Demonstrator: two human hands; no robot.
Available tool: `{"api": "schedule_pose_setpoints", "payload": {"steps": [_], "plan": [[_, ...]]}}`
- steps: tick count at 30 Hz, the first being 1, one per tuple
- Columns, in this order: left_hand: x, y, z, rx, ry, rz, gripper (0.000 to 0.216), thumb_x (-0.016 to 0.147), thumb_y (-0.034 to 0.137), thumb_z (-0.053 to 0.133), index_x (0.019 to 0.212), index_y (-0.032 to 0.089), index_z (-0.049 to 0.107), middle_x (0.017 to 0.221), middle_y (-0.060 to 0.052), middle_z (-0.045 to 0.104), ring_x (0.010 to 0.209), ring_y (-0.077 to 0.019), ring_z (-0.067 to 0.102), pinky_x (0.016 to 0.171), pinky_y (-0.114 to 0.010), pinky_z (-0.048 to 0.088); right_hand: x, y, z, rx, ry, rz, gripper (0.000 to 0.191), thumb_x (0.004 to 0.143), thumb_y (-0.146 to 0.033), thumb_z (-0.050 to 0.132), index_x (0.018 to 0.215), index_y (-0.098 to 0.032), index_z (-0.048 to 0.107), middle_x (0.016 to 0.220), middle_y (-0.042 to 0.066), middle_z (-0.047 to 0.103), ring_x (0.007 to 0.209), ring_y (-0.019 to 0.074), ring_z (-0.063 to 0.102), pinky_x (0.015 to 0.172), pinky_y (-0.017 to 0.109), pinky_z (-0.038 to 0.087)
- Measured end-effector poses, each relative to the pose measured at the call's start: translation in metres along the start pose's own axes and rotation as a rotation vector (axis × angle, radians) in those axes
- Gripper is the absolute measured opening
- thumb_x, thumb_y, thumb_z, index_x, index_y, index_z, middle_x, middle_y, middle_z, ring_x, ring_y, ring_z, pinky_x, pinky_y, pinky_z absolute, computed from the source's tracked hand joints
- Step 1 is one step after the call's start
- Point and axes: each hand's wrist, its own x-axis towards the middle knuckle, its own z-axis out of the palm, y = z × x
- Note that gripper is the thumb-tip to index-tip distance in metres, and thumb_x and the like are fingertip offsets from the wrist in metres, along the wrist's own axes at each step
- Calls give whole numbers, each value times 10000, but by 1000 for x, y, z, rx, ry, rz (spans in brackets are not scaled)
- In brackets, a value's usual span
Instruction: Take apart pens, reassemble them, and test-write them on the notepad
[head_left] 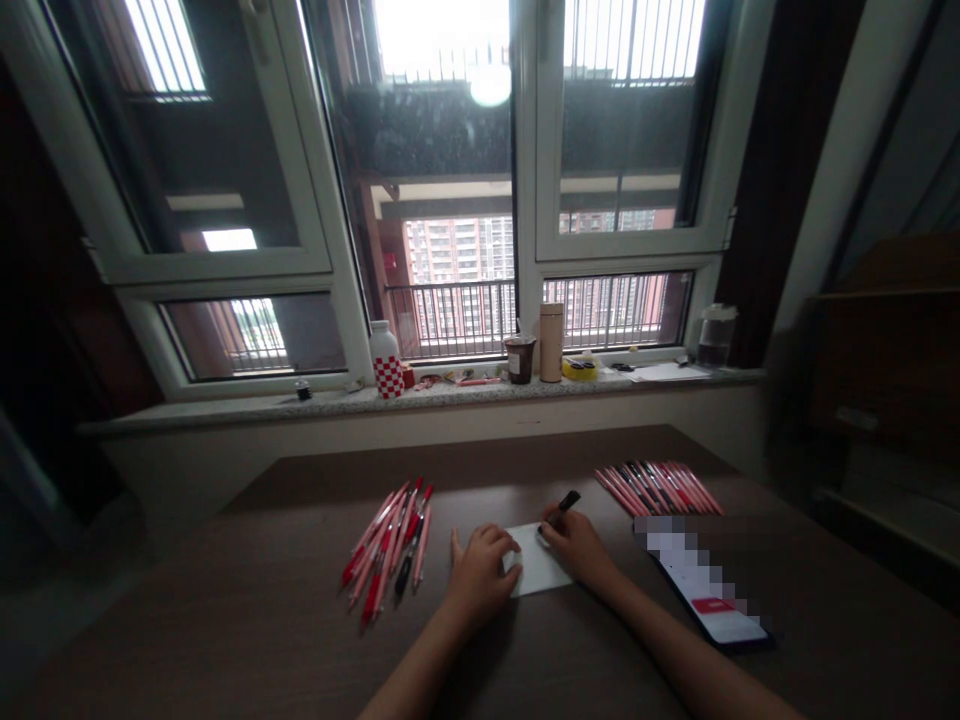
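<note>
A small white sheet of paper (pixel 534 562) lies on the table between my hands. My left hand (pixel 480 572) rests over its left edge, fingers bent and apart, thumb on the sheet. In my right hand (pixel 576 545) a black pen (pixel 564 505) is gripped, its upper end pointing up and to the right. The pen's tip is hidden by my fingers, so I cannot tell whether it touches the paper. Left of my left hand is a loose pile of pink, red and black pens (pixel 390 545). A neater row of similar pens (pixel 660 487) lies beyond my right hand.
A phone (pixel 724 610) with a lit, partly blurred screen lies right of my right forearm on the brown table (pixel 247 600). On the windowsill (pixel 337 402) stand a checkered bottle (pixel 388 362), a dark cup (pixel 519 360), a beige flask (pixel 551 343) and a clear jug (pixel 716 337).
</note>
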Motion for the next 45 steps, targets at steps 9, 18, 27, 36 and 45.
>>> {"api": "schedule_pose_setpoints", "payload": {"steps": [9, 18, 27, 36, 45], "plan": [[0, -1, 1, 14, 7, 1, 217, 772, 309, 567, 977, 331, 634, 1145, -2, 619, 1206, -239, 452, 1071, -668, -41, 0, 4, -1, -14, 13, -21, 141, 733, -278, 516, 787, -176, 597, 689, 17, 621, 642, 166, 577, 615, 251, 426], [0, -1, 0, -29, 24, 13, 210, 771, 302, 563, 964, 330, 640, 1129, -3, 625, 1201, -243, 455, 1071, -664, -60, 0, -1, -4, -16, 20, -18, 143, 726, -279, 506, 778, -170, 584, 676, 20, 612, 633, 172, 574, 606, 256, 417], [-1, 0, -1, -28, 15, 18, 212, 774, 304, 548, 967, 321, 636, 1126, -9, 629, 1202, -236, 452, 1057, -678, -67, 1, 0, -2, -21, 41, 11, 125, 724, -276, 492, 758, -176, 559, 682, 27, 612, 640, 175, 579, 617, 259, 418], [-1, -3, 1, -30, 39, 35, 191, 786, 313, 552, 959, 334, 628, 1122, 17, 633, 1202, -229, 454, 1045, -699, -49, 1, 2, -1, -7, 67, 17, 110, 720, -283, 517, 748, -186, 560, 648, 22, 598, 611, 182, 572, 602, 277, 426], [3, -11, 7, 72, 51, -18, 252, 818, 361, 554, 1059, 326, 617, 1255, -17, 589, 1303, -278, 378, 1047, -721, -40, 1, 2, -6, 175, 142, 35, 240, 774, -416, 551, 843, -192, 600, 843, 76, 663, 811, 253, 648, 761, 355, 503]]}}
